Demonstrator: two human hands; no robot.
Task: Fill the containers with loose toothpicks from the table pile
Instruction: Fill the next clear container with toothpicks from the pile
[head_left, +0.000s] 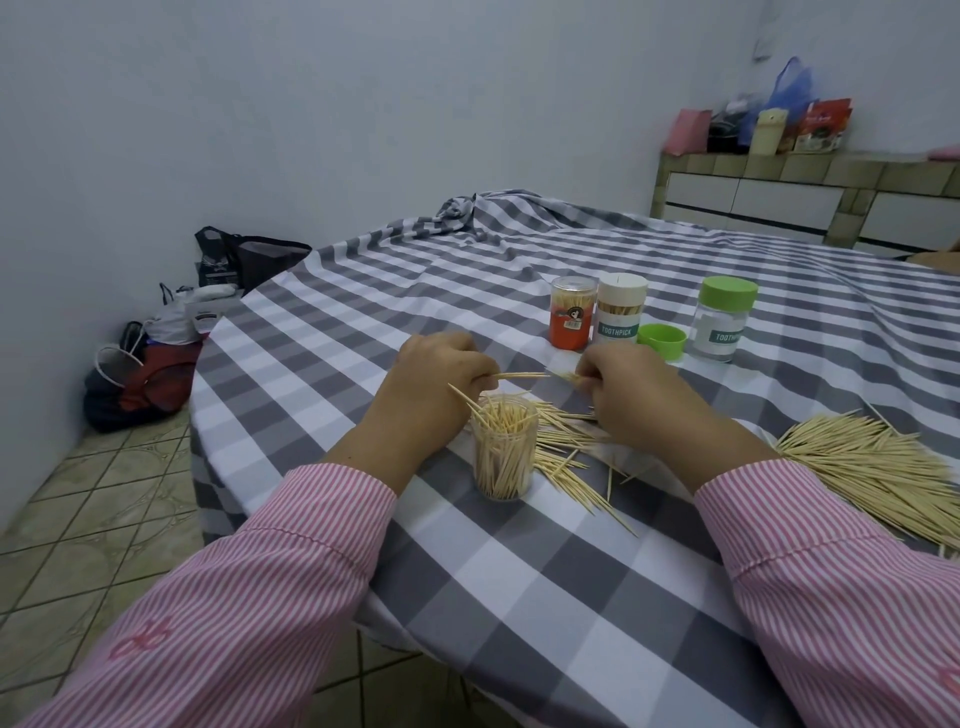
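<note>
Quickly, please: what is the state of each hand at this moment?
Left hand: closed, its grip pinches a few toothpicks.
Right hand: closed, its grip holds a small bundle of toothpicks.

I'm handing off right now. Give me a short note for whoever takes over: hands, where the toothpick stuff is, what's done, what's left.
Left hand: pinches a few toothpicks.
Right hand: holds a small bunch.
Open clear cup between the hands: roughly full, some sticking out.
Orange tub and white tub: full.
Green-lidded jar: looks empty, capped; a loose green lid beside it.
Left: big pile at right, scattered ones by the cup.
</note>
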